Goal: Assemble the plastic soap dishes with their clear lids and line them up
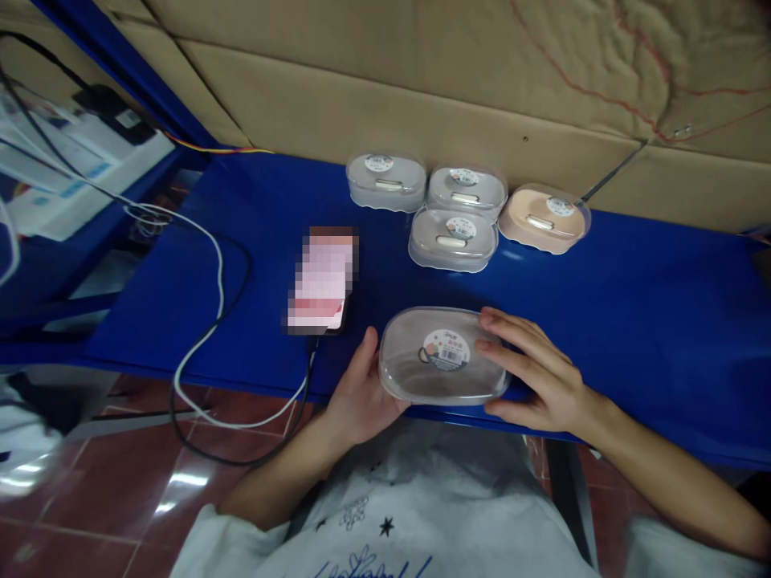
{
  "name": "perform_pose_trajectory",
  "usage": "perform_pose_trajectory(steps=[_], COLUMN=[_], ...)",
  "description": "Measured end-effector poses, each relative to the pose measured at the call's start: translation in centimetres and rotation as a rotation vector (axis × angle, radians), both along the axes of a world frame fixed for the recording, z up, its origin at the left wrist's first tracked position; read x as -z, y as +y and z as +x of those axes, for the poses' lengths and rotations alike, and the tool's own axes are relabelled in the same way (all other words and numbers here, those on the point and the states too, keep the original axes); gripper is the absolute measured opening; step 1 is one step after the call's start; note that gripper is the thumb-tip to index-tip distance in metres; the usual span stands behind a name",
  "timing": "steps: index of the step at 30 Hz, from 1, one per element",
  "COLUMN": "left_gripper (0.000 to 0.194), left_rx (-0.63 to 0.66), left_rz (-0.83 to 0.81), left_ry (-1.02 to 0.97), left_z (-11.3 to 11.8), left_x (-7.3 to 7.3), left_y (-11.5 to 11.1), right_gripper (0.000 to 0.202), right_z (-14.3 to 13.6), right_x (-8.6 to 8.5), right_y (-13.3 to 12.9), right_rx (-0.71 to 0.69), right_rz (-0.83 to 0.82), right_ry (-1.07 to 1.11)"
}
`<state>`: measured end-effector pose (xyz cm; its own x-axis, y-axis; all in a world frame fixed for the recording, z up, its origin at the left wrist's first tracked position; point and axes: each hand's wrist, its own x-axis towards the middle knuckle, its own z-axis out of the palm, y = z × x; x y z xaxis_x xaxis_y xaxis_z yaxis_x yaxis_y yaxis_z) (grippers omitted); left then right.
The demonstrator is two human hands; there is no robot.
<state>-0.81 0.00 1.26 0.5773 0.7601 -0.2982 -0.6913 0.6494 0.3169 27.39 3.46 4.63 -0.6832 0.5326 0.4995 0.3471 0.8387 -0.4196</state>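
Note:
A clear oval plastic box (403,365) with a round label sits between my two hands at the front edge of the blue table. My left hand (365,393) supports its left end from below, thumb raised beside it. On the right end rest the fingers of my right hand (539,373), with the thumb near the lower right edge. Behind it stand similar lidded boxes: one greyish box (385,183) at the left, two more, (467,189) at the back and a box (454,245) in front of it, and a peach-coloured box (530,221) at the right.
A phone (322,277) with a blurred screen lies left on the blue table (650,321). Its black and white cables (220,273) loop over the table's front edge. Brown cardboard (391,72) covers the back. A power adapter (114,112) is at the far left.

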Motion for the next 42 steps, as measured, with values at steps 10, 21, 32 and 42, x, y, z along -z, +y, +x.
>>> perform_pose_trajectory(steps=[10, 21, 32, 42], left_gripper=[0.045, 0.048, 0.064, 0.074], left_rx=[-0.069, -0.041, -0.108, -0.094], left_rz=[0.031, 0.062, 0.162, 0.507], left_ry=[0.08, 0.12, 0.193, 0.467], left_z=[0.3, 0.5, 1.5, 1.4], left_x=[-0.5, -0.8, -1.3, -0.5], left_y=[0.3, 0.2, 0.1, -1.3], right_gripper=[0.095, 0.09, 0.08, 0.109], right_z=[-0.8, -0.2, -0.6, -0.8], right_x=[-0.4, 0.0, -0.5, -0.2], right_y=[0.1, -0.1, -0.3, -0.4], right_rx=[0.005, 0.044, 0.016, 0.025], right_rz=[-0.03, -0.278, -0.336, -0.164], right_ry=[-0.122, -0.088, -0.061, -0.175])
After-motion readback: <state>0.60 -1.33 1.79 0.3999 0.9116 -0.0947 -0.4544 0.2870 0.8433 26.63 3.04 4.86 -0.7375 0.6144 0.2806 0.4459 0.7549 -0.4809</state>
